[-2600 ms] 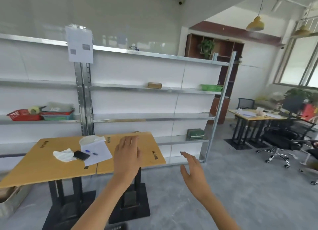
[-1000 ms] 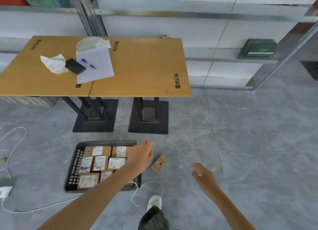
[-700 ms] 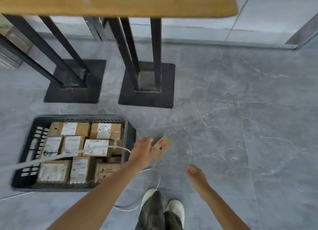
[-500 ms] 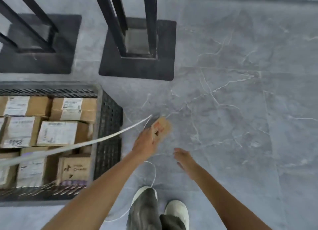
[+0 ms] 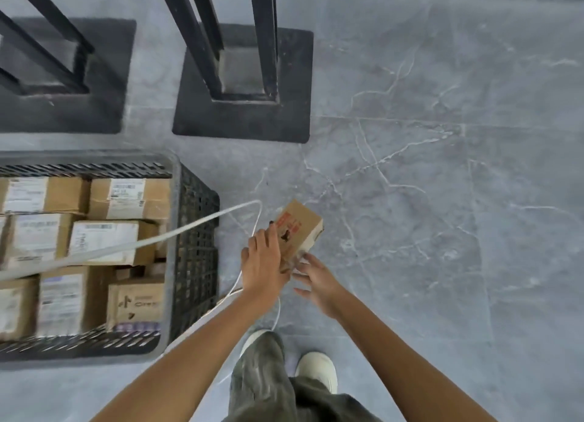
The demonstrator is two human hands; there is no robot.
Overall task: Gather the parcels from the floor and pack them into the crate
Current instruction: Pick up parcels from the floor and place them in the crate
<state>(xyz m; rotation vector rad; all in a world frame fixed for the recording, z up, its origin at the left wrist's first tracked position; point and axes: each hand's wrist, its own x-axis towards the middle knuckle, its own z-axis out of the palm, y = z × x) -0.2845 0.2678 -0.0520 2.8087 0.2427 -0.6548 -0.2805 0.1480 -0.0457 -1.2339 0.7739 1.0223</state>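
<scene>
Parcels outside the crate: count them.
1: the cardboard parcel right of the black crate, gripped by the left hand, right hand touching it. Others may lie outside the view.

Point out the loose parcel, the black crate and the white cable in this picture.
loose parcel [image 5: 298,228]: head view, on its printed top face.
black crate [image 5: 196,247]: head view, on its right mesh wall.
white cable [image 5: 234,209]: head view, on the stretch just past the crate's right wall.
</scene>
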